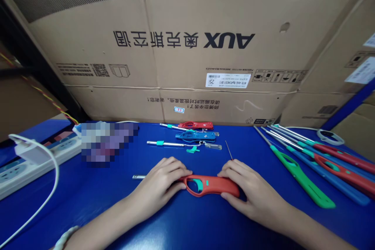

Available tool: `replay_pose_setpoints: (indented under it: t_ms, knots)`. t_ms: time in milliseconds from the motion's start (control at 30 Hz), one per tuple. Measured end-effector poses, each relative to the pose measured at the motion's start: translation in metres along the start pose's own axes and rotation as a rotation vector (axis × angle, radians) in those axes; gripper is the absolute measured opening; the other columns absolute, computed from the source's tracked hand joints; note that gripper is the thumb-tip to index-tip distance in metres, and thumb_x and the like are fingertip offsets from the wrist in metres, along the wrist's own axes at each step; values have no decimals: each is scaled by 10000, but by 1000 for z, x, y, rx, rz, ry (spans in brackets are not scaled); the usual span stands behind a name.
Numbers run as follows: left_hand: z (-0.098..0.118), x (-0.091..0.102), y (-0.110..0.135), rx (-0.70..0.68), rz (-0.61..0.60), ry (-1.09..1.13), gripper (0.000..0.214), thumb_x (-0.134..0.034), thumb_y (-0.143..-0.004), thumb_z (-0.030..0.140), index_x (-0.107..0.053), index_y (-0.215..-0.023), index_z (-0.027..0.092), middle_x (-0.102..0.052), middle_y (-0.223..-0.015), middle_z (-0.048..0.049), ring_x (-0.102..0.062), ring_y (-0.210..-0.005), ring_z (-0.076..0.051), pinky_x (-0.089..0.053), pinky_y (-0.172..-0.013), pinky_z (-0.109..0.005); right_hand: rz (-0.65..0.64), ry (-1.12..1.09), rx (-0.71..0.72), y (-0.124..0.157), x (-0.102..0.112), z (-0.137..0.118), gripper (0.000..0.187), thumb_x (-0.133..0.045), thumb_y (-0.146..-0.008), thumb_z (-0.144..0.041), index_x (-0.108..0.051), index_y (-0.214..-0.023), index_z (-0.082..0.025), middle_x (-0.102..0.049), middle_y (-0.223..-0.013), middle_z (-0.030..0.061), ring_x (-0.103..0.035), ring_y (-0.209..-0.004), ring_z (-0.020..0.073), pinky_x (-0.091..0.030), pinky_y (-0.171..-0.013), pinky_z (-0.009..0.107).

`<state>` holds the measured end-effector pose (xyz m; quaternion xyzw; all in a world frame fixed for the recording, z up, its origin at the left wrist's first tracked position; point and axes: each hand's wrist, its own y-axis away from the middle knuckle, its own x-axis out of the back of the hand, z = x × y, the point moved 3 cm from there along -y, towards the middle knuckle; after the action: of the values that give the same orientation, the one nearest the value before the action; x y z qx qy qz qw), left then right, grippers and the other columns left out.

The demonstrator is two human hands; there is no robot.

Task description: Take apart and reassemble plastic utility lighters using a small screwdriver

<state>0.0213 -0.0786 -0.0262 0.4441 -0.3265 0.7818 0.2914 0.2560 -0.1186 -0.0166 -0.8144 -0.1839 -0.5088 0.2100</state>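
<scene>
An orange-red long-nosed gas lighter (216, 184) with a teal trigger lies level just over or on the blue table. My left hand (168, 177) is closed around its neck, and the silver nozzle tip (138, 177) sticks out to the left. At the handle's rear end, my right hand (244, 185) grips with the thumb below and fingers above. A thin metal rod (229, 150) rises behind the right fingers; whether they hold it cannot be made out. Beyond lie a red handle shell (202, 125), a blue handle shell (195, 136), a metal nozzle tube (172, 143) and a teal trigger piece (192, 149).
Several long lighters, among them a green one (304, 179), lie at the right. A white power strip (38, 170) with a white cable (54, 179) occupies the left. The cardboard box (175, 58) stands as a wall behind. A white band-like object (330, 136) sits back right.
</scene>
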Motion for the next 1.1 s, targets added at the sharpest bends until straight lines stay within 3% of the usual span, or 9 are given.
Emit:
replay_pose_setpoints:
  t_ms: [300, 1100]
  knots:
    - [1, 0, 0, 22, -25, 6, 262, -553, -930, 190, -583, -1186, 236, -627, -1096, -55, -543, -995, -230, -405, -864, -388, -13, 7, -26, 0, -3, 0, 184, -598, -852, -199, -577, -1034, -216, -582, -1006, 45, -536, -921, 233, -398, -933, 469]
    - [3, 4, -1, -1, -34, -22, 258, -548, -944, 252, -593, -1198, 239, -620, -1082, -58, -543, -985, -225, -420, -866, -382, -16, 67, -18, 0, -4, -2, 182, -590, -856, -193, -592, -1038, -192, -587, -997, 65, -562, -910, 243, -453, -878, 471]
